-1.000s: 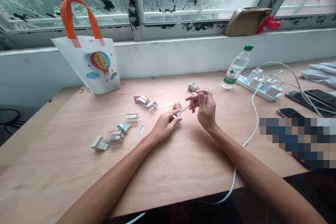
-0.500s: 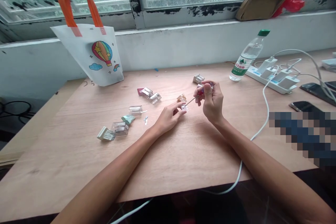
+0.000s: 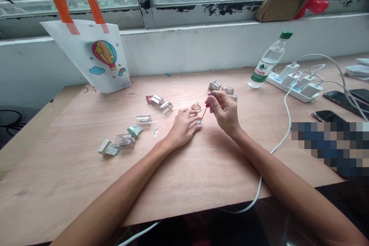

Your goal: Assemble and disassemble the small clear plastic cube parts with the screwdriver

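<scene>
Clear plastic makes up the small piece on the desk, about midway between the near and far edges. It looks very light and stiff, slick on its faces, and thin enough that a hard lever might crack it. Its opposite side walls seem the best place for a pinch, with the fingertips kept low and out of line with the metal tip.

The left hand lies palm down, its fingertips against the piece; whether they grip it or only press it to the desk, I cannot tell. The right hand pinches the screwdriver by its red and purple handle, the shaft slanting down to the piece. The handle should give the surer grip; the slim shaft is hard metal and would offer little to hold.

Just beyond the piece sits an orange part, probably as light and easily nudged. Towards the left edge are a clear case, best taken across its flat sides, and a round case, which could roll. Near them lies a flat strip, likely awkward to lift except by its ends.
</scene>
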Motion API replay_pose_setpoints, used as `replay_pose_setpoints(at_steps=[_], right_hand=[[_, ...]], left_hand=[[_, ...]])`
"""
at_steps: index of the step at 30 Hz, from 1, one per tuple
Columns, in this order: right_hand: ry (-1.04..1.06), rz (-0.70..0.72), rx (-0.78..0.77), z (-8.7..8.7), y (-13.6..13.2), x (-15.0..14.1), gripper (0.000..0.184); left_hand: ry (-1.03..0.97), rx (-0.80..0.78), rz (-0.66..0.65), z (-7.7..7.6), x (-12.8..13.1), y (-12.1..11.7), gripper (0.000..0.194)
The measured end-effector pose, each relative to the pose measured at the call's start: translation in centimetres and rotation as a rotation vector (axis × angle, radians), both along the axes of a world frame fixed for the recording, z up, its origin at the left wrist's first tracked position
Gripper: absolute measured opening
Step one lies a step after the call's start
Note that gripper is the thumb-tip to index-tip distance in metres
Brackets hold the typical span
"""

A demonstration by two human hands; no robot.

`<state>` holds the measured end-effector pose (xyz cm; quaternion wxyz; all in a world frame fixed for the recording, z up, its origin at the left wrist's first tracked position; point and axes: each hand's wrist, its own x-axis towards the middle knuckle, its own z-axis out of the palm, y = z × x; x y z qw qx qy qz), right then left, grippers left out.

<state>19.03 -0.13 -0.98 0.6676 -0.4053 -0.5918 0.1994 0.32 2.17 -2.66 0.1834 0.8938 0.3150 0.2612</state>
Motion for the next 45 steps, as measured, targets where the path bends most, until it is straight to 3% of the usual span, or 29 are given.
replay_pose_setpoints(at_steps=[4,18,24,27,29,33,36,39,41,45], right_hand=[[-0.103,-0.046,0.018,-0.2,0.2,0.3,0.034],[-0.205,-0.096,0.091,0.5,-0.6,-0.2,0.021],[-0.12,-0.105,0.065,0.7,-0.7,-0.2,0.025],[-0.174,-0.148,0.094,0.9,-0.8,0.0,0.023],[-0.232,-0.138,0.112,0.9,-0.8,-0.1,0.019],[-0.222,-0.067,0.09,0.8,-0.7,-0.3,0.031],[-0.237,-0.131,0.095,0.8,-0.6,-0.1,0.034],[-0.336,-0.18,0.155,1.0,-0.6,0.1,0.025],[-0.39,-0.161,0.201,1.1,-0.8,0.0,0.02],[-0.384,-0.104,0.221,1.2,-0.9,-0.5,0.025]], left_hand=[[0.01,-0.031,0.051,-0.1,0.2,-0.1,0.023],[-0.005,-0.032,0.085,0.1,0.4,-0.2,0.021],[0.007,-0.026,0.083,0.3,0.3,-0.4,0.021],[0.011,-0.017,0.082,0.4,0.3,-0.4,0.021],[0.007,-0.009,0.078,0.4,0.3,-0.4,0.021],[-0.01,-0.007,0.07,0.3,0.2,-0.4,0.021],[-0.047,-0.036,0.035,0.4,0.2,-0.3,0.026],[-0.13,-0.062,0.006,0.5,0.1,-0.1,0.019],[-0.177,-0.067,-0.001,0.6,0.1,0.1,0.012],[-0.213,-0.069,-0.011,0.8,0.3,0.4,0.01]])
